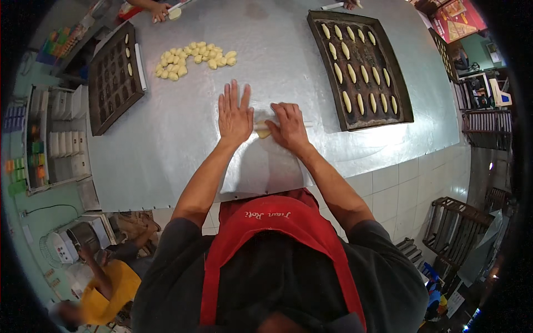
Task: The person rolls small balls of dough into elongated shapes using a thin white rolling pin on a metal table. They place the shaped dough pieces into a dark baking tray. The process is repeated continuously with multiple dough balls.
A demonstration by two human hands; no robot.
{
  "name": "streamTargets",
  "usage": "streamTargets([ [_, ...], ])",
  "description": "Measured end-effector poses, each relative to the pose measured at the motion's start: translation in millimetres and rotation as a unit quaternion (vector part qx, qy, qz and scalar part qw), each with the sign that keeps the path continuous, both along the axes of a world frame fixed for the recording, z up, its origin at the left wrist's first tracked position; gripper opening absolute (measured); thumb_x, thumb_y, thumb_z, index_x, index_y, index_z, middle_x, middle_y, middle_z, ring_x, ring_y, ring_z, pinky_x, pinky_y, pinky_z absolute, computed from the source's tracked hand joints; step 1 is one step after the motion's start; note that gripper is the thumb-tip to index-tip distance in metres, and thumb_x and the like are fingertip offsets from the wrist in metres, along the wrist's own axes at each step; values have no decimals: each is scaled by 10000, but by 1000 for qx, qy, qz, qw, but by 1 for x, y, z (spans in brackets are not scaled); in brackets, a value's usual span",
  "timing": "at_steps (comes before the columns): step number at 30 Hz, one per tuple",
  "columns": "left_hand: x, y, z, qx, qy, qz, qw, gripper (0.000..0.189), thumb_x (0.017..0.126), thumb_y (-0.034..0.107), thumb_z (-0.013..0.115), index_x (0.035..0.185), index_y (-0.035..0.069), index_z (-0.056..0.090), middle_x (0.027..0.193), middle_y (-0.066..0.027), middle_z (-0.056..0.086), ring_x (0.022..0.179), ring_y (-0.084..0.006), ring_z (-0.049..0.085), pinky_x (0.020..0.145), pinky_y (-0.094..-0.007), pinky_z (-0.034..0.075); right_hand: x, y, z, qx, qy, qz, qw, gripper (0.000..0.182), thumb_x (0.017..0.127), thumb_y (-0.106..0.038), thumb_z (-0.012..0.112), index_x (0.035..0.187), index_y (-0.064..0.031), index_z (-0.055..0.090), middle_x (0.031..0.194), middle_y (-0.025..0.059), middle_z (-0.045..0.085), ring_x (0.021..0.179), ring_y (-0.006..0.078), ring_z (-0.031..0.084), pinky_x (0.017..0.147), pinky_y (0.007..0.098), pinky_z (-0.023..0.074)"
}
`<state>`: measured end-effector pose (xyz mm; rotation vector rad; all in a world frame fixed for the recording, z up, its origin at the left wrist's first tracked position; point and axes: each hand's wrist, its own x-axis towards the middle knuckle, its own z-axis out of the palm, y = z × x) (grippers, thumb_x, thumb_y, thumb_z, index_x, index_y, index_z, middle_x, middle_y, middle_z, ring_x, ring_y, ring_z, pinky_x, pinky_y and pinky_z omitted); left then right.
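Note:
A slim rolling pin point(309, 124) lies crosswise on the metal table, partly hidden by my hands. Under its middle is a small flattened piece of dough point(263, 133). My left hand point(235, 114) lies palm down over the pin's left end, fingers straight and spread. Over the right part of the pin is my right hand point(288, 125), its fingers bent and its thumb beside the dough. Whether those fingers grip the pin is hidden. Ahead and to the left sits a cluster of dough balls point(179, 60).
A dark baking tray point(361, 54) with rows of shaped dough stands at right. Another tray point(114, 79) and a white stick point(140, 66) are at left. Across the table, another person's hand point(160, 12) works dough with a pin. A person in yellow point(114, 291) is behind me, left.

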<state>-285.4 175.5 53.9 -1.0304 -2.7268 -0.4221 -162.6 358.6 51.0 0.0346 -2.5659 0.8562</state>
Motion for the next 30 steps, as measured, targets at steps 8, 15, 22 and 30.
streamTargets([
  [8,116,-66,-18,11,-157,-220,963,691,1073,265,648,1671,-27,464,1733,-235,451,1636,-424,385,1340,-539,309,53,-10,-23,-35,-134,-137,981,347,832,-94,862,1137,-56,701,1145,160,677,1144,384,610,908,538,489],
  [15,83,-22,-1,117,-145,-91,978,538,1012,135,696,1502,-63,594,1470,-233,607,1410,-421,568,1219,-521,438,33,-36,-16,125,-55,-23,990,539,874,-23,677,1409,-56,729,1457,119,675,1274,360,627,1060,505,487],
  [22,116,-60,-7,101,-163,-150,970,450,989,116,704,1398,-57,629,1376,-245,644,1315,-430,612,1163,-539,474,24,-51,3,179,-188,-30,965,234,822,-128,751,1049,-83,784,1056,87,766,1086,328,656,935,487,476],
  [30,78,-118,-1,180,-160,22,970,211,957,54,724,1158,11,677,1199,-196,655,1159,-417,620,1010,-542,491,16,-104,-20,149,-120,-10,981,735,1040,-372,684,1594,79,510,1652,341,465,1522,539,428,1248,683,335],
])
